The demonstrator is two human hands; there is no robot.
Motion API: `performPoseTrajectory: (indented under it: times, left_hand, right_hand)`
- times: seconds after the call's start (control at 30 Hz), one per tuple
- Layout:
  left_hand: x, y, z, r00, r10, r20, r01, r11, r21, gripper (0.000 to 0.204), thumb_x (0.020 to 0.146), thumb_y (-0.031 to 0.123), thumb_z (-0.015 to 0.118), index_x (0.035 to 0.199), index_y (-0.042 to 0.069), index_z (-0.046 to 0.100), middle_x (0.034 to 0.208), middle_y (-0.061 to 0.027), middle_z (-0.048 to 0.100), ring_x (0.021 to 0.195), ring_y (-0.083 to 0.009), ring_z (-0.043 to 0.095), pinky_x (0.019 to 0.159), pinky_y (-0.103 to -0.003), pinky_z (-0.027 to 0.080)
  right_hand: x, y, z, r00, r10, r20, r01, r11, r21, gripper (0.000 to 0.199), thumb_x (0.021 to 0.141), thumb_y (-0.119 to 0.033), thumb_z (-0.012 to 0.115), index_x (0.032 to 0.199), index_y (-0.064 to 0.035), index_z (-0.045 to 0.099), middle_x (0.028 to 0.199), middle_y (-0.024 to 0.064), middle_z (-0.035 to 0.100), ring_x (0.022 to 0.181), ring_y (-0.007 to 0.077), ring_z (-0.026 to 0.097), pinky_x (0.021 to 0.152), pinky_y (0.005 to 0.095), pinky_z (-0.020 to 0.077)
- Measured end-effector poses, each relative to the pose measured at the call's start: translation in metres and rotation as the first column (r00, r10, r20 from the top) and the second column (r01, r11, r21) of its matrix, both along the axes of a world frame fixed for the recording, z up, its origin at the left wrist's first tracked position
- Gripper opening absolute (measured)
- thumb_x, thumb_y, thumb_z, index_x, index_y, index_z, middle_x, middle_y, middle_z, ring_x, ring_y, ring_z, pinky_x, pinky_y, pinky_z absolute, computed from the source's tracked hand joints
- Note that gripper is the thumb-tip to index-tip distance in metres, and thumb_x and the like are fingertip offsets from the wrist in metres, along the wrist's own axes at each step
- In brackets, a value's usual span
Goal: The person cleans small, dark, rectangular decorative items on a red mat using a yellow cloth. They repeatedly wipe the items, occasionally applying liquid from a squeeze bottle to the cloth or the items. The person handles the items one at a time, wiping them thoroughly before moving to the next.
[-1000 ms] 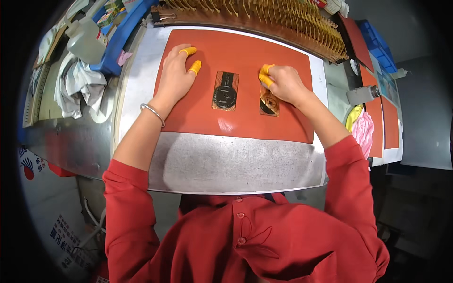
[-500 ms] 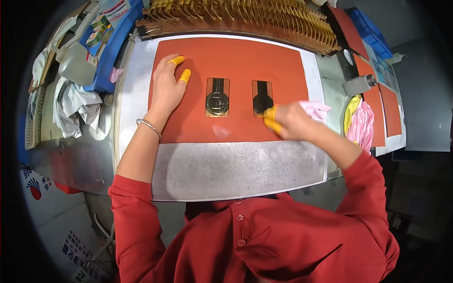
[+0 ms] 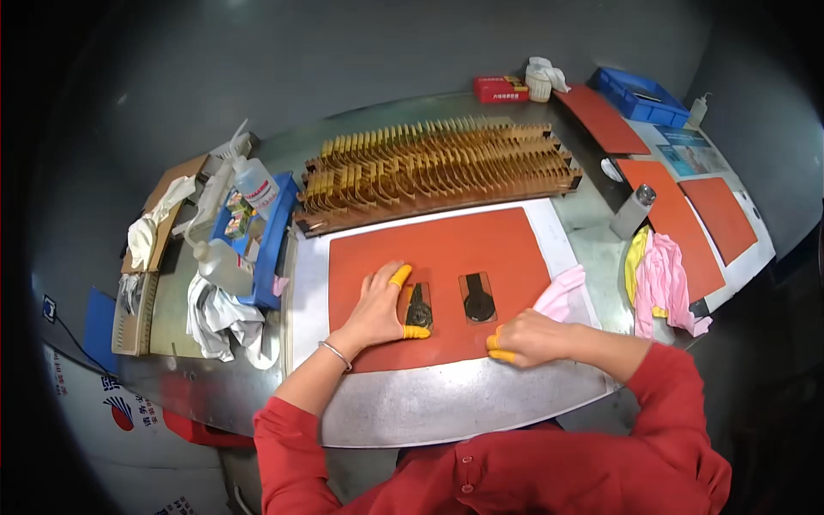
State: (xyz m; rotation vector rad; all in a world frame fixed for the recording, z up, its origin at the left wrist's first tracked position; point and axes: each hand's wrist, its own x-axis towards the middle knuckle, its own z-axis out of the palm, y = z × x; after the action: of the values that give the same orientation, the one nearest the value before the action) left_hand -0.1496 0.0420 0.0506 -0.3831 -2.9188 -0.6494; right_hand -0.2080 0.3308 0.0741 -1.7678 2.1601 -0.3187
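Observation:
Two small rectangular plates with a gold border, each bearing a black disc and a black bar, lie over an orange-red mat (image 3: 455,249). My left hand (image 3: 375,311), with yellow finger cots on thumb and index finger, spans the left plate (image 3: 419,302), a fingertip at its top end and the thumb at its bottom. The right plate (image 3: 477,298) lies untouched. Below and right of it, my right hand (image 3: 530,337) is closed, also with yellow finger cots; what its fingers hold is hidden. A pink cloth (image 3: 560,290) shows just behind this hand; I cannot tell whether it is gripped.
Beyond the mat stands a long rack (image 3: 438,172) of upright brown-gold pieces. At left are a blue tray (image 3: 276,245) with bottles and a white cloth (image 3: 225,313). At right are a grey bottle (image 3: 633,212), pink cloths (image 3: 665,283) and a blue bin (image 3: 642,96).
My left hand has moved from the mat's left side onto the left plate. My right hand has drawn away from the right plate toward me. The view has tilted up, showing more of the bench.

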Motion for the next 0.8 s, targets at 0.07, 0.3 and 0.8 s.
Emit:
performPoseTrajectory:
  times: [0.07,0.3,0.8]
  left_hand:
    - [-0.001,0.001,0.007,0.991,0.011,0.132,0.001,0.996,-0.093,0.106,0.054,0.046,0.083,0.134,0.000,0.032,0.133,-0.0204,0.033,0.127,-0.0371,0.029,0.107,-0.045,0.023]
    - [-0.004,0.010,0.012,0.970,0.016,0.241,0.040,0.973,-0.226,0.101,0.055,0.044,0.084,0.131,-0.001,0.035,0.124,-0.0184,0.035,0.119,-0.0357,0.031,0.104,-0.043,0.025]
    - [-0.026,0.039,0.085,0.992,0.091,-0.082,-0.112,0.944,-0.309,0.085,0.056,0.041,0.078,0.122,-0.002,0.045,0.105,-0.0179,0.052,0.099,-0.0341,0.049,0.089,-0.042,0.037]
  right_hand:
    - [-0.009,0.025,0.003,0.939,-0.281,0.200,0.324,0.917,-0.232,0.012,0.081,-0.016,0.057,0.081,-0.0047,0.062,0.073,0.0121,0.063,0.064,0.0280,0.062,0.059,0.0378,0.0496]
    - [-0.029,0.099,-0.004,0.549,-0.637,0.542,0.805,0.576,-0.139,0.005,0.083,-0.005,0.059,0.083,-0.0001,0.061,0.065,0.0058,0.060,0.057,0.0109,0.055,0.054,0.0269,0.0456]
    - [-0.068,0.117,-0.058,0.585,-0.337,0.738,0.698,0.672,-0.246,0.006,0.082,-0.007,0.062,0.084,-0.0010,0.063,0.067,0.0071,0.063,0.060,0.0110,0.059,0.057,0.0254,0.0476]
